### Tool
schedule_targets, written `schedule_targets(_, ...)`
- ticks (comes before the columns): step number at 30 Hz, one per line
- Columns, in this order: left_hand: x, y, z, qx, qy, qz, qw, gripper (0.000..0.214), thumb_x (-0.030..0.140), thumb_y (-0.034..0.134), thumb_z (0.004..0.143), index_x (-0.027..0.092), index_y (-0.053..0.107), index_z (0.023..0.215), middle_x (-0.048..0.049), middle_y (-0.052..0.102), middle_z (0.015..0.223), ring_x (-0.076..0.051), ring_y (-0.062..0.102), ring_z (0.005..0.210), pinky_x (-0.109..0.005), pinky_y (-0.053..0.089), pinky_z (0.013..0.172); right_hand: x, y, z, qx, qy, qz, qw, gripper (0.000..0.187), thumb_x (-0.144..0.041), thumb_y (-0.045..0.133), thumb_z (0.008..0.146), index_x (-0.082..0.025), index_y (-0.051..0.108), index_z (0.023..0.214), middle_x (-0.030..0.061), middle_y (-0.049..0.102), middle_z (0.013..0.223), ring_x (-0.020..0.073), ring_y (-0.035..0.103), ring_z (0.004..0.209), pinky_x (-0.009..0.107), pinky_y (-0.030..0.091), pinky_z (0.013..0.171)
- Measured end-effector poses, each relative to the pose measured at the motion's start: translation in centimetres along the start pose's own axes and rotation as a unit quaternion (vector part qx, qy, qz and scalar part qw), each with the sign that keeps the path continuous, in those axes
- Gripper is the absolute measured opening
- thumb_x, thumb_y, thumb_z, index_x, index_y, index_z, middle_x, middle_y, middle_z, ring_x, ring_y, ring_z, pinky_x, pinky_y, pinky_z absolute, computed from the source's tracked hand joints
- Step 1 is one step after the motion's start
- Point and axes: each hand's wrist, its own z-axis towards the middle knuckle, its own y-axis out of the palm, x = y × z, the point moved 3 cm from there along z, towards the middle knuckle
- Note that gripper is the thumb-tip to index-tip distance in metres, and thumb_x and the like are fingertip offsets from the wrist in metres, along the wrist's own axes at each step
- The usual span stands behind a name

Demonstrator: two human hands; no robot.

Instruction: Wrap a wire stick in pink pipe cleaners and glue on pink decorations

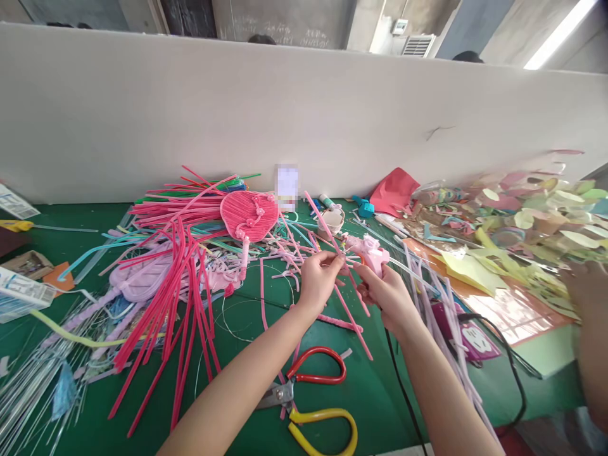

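Observation:
My left hand (pixel 317 282) pinches a pink pipe cleaner (pixel 327 223) between thumb and fingertips, over the middle of the table. Close to its right, my right hand (pixel 388 296) is wrapped round a pink hot glue gun (pixel 376 254), whose black cord (pixel 401 380) runs down toward the table's near edge. The gun's tip is near the left fingertips; whether they touch I cannot tell. Beneath the forearms lies a pair of scissors (pixel 285 394) with one red and one yellow handle, its blades partly behind my left forearm. Loose pink pipe cleaners lie under both hands.
A pink pipe-cleaner fan (pixel 237 215) rests beside bundles of red pipe cleaners (pixel 183 285) at left. A purple fan shape (pixel 142 278) lies below. Paper cut-outs (pixel 527 215) and a purple power strip (pixel 479 339) are at right, near another person's arm (pixel 593 335). A white partition (pixel 190 120) stands behind.

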Motion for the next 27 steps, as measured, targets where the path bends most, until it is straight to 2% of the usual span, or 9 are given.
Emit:
schedule_targets(8, -0.6, 0.0, 0.4, -0.023, -0.015, 0.078, 0.997, 0.026, 0.035, 0.054, 0.088, 0.014, 0.066, 0.080, -0.0087, 0.070, 0.074, -0.019, 0.072, 0.068, -0.024, 0.055, 0.050, -1.5, -0.8, -0.1, 0.075, -0.052, -0.009, 0.996, 0.037, -0.041, 0.073, 0.071, -0.026, 0.040, 0.078, -0.0099, 0.043, 0.050, 0.0098, 0.041, 0.041, 0.022, 0.030, 0.036)
schedule_targets(11, -0.2, -0.3, 0.5, -0.073, -0.021, 0.168, 0.983, 0.019, 0.031, 0.062, 0.081, 0.016, 0.066, 0.070, -0.0043, 0.067, 0.058, -0.017, 0.064, 0.049, -0.026, 0.049, 0.045, -2.2, -1.5, -0.7, 0.126, -0.081, -0.102, 0.983, 0.040, -0.048, 0.073, 0.069, -0.025, 0.043, 0.080, -0.0067, 0.050, 0.054, 0.0132, 0.046, 0.044, 0.026, 0.036, 0.041)
schedule_targets(13, 0.9, -1.4, 0.2, -0.089, -0.011, 0.239, 0.967, 0.011, 0.027, 0.070, 0.071, 0.019, 0.066, 0.064, -0.0004, 0.062, 0.049, -0.017, 0.058, 0.042, -0.027, 0.046, 0.045, -2.8, -2.0, -1.4, 0.173, -0.110, -0.180, 0.962, 0.042, -0.054, 0.072, 0.068, -0.025, 0.043, 0.080, -0.0030, 0.054, 0.059, 0.0170, 0.052, 0.051, 0.029, 0.041, 0.047)
schedule_targets(16, 3.7, -5.7, -0.9, -0.061, 0.016, 0.340, 0.938, 0.009, 0.024, 0.071, 0.067, 0.022, 0.066, 0.060, -0.0032, 0.068, 0.059, -0.020, 0.061, 0.055, -0.030, 0.045, 0.058, -3.7, -2.3, -3.0, 0.232, -0.138, -0.281, 0.921, 0.042, -0.057, 0.069, 0.068, -0.027, 0.039, 0.072, -0.0006, 0.054, 0.060, 0.0195, 0.053, 0.056, 0.032, 0.041, 0.052)
schedule_targets(19, 6.7, -12.9, -2.2, 0.012, 0.018, 0.429, 0.903, 0.014, 0.029, 0.066, 0.070, 0.024, 0.063, 0.057, -0.0061, 0.068, 0.067, -0.025, 0.063, 0.071, -0.030, 0.043, 0.065, -4.3, -1.8, -4.6, 0.260, -0.165, -0.341, 0.888, 0.044, -0.055, 0.066, 0.069, -0.029, 0.031, 0.064, -0.0030, 0.044, 0.052, 0.0168, 0.043, 0.050, 0.031, 0.036, 0.049)
schedule_targets(21, 7.8, -17.8, -3.0, 0.045, -0.008, 0.473, 0.880, 0.020, 0.036, 0.065, 0.071, 0.025, 0.061, 0.055, -0.0048, 0.064, 0.060, -0.027, 0.063, 0.070, -0.030, 0.040, 0.063, -4.2, -0.9, -5.3, 0.242, -0.186, -0.346, 0.887, 0.043, -0.054, 0.064, 0.069, -0.029, 0.030, 0.061, -0.0050, 0.039, 0.047, 0.0146, 0.037, 0.046, 0.029, 0.033, 0.046)
schedule_targets(23, 7.9, -21.6, -3.7, 0.043, -0.044, 0.496, 0.866, 0.023, 0.043, 0.065, 0.070, 0.025, 0.062, 0.056, -0.0027, 0.062, 0.056, -0.026, 0.062, 0.066, -0.030, 0.040, 0.061, -3.7, 0.5, -5.7, 0.208, -0.201, -0.338, 0.896, 0.041, -0.051, 0.064, 0.069, -0.028, 0.031, 0.060, -0.0067, 0.036, 0.043, 0.0127, 0.033, 0.043, 0.028, 0.030, 0.044)
schedule_targets(25, 7.1, -23.6, -4.3, 0.003, -0.082, 0.498, 0.864, 0.028, 0.050, 0.066, 0.069, 0.023, 0.066, 0.062, -0.0028, 0.068, 0.063, -0.026, 0.065, 0.067, -0.031, 0.043, 0.062, -3.1, 2.2, -5.9, 0.167, -0.211, -0.328, 0.906, 0.040, -0.049, 0.063, 0.069, -0.028, 0.031, 0.059, -0.0078, 0.036, 0.042, 0.0113, 0.031, 0.041, 0.027, 0.028, 0.042)
schedule_targets(27, 6.1, -24.2, -4.6, -0.023, -0.100, 0.487, 0.867, 0.034, 0.055, 0.062, 0.072, 0.022, 0.070, 0.072, -0.0038, 0.073, 0.073, -0.026, 0.068, 0.074, -0.031, 0.047, 0.066, -2.3, 4.0, -6.1, 0.124, -0.219, -0.321, 0.913, 0.039, -0.048, 0.063, 0.070, -0.028, 0.031, 0.060, -0.0082, 0.037, 0.042, 0.0107, 0.030, 0.040, 0.026, 0.027, 0.041)
